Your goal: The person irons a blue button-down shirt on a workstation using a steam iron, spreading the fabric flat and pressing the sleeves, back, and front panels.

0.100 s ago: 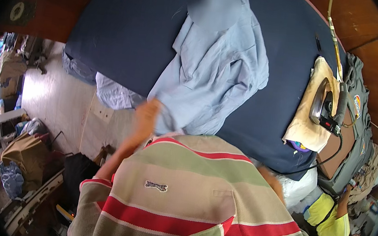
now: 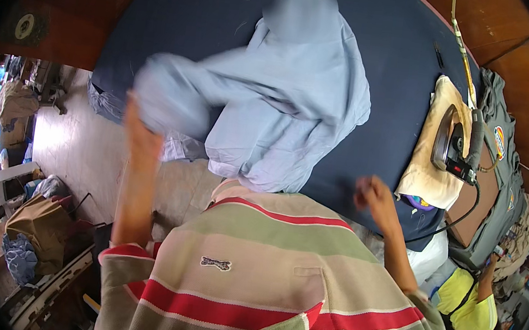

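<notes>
A light blue shirt (image 2: 281, 128) lies crumpled over the dark padded ironing table, its near end against my striped polo. One sleeve-like part of it (image 2: 172, 94) is lifted to the left, blurred by motion. My left hand (image 2: 143, 139) is closed at the outer end of that raised cloth, its fingers partly smeared. Over the table's near right part, my right hand (image 2: 372, 195) is raised with curled fingers and no cloth visible in it. To its right an electric iron (image 2: 453, 146) rests on a folded cream cloth (image 2: 428, 127).
The dark ironing table (image 2: 390, 69) spreads beneath the shirt. Grey garments (image 2: 499, 144) are heaped beyond the iron, whose black cord (image 2: 465, 215) curves down to the right. More bluish cloth (image 2: 105, 100) hangs at the left edge. A person in yellow (image 2: 472, 309) is at the lower right.
My left hand has moved left and up, pulling part of the shirt out with it. My right hand has risen into view over the table's near right part.
</notes>
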The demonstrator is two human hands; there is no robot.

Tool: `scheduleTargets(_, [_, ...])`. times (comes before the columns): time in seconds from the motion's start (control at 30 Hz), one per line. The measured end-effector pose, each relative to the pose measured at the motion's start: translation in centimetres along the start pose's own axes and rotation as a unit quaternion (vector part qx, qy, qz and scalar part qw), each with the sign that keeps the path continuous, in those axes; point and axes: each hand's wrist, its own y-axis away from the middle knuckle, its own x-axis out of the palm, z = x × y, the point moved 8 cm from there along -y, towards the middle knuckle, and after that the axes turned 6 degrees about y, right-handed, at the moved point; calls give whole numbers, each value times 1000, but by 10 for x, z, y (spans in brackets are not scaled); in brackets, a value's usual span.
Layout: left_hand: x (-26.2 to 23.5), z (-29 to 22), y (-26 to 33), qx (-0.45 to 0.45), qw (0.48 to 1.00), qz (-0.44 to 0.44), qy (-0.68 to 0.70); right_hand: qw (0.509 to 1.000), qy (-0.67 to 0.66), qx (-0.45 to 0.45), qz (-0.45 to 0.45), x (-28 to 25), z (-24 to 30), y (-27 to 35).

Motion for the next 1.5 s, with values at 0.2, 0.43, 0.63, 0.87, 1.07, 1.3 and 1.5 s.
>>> scheduleTargets(0.2, [-32, -40, -98, -16, 997, -56, 41, 896, 235, -266, -265, 53, 158, -72])
scheduleTargets(0.43, [43, -115, -120, 68, 977, 131, 152, 885, -372, -278, -28, 9, 227, -96])
scheduleTargets(0.63, [139, -366, -142, 363, 916, 145, 84, 799, -146, -559, -169, -152, 420, -6])
scheduleTargets(0.87, [134, -324, 32, 451, 887, 99, 28, 831, -120, -484, -245, -181, 382, 21])
scheduleTargets(1.07, [103, -46, 34, 161, 910, 211, -318, 871, 98, -225, -426, -173, 231, -163])
scheduleTargets(1.3, [95, 40, -16, 158, 803, 317, -480, 794, 224, -317, -469, -13, 181, -109])
scheduleTargets(1.5, [134, 1, -151, 348, 775, 143, -508, 815, 129, -330, -459, -8, 223, -131])
